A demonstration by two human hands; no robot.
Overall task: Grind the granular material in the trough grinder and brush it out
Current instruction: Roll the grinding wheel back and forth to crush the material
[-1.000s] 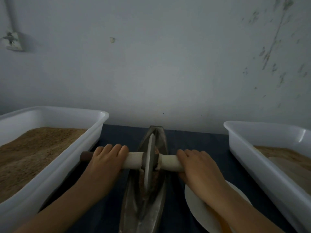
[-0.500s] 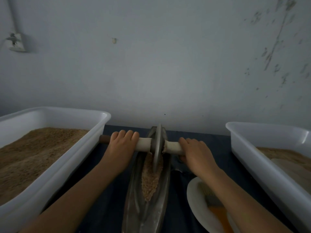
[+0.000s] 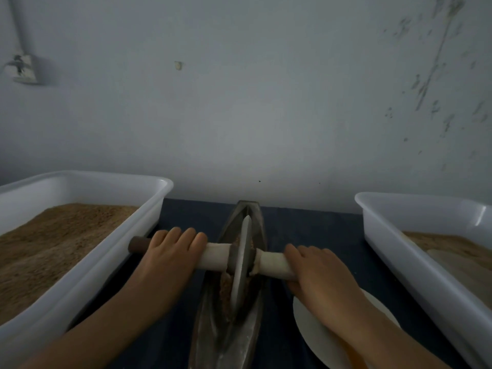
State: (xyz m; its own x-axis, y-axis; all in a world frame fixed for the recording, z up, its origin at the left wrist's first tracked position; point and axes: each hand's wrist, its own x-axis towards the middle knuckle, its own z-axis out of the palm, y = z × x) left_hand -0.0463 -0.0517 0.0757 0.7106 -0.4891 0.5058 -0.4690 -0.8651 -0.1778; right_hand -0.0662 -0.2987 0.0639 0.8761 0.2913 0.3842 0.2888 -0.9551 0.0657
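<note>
1. Left hand point(image 3: 170, 258) lies over the left side of the axle point(image 3: 217, 255), fingers curled on top of it
2. Right hand point(image 3: 319, 275) grips the right side the same way
3. Wheel point(image 3: 241, 265) stands upright on edge in the trough point(image 3: 229, 339), mid-length
4. Brown grain point(image 3: 226, 287) sits in the trough groove beside the wheel
5. Left bin point(image 3: 80, 235) and right bin point(image 3: 426, 259) flank the trough, both holding brown granules
6. White plate point(image 3: 311, 326) lies under the right wrist, orange object on it, unclear what

Desk point(image 3: 314, 230), dark blue surface, carries: trough grinder point(image 3: 226, 331) at centre, white tub point(image 3: 80, 283) left, white tub point(image 3: 426, 267) right, white plate point(image 3: 308, 323).
</note>
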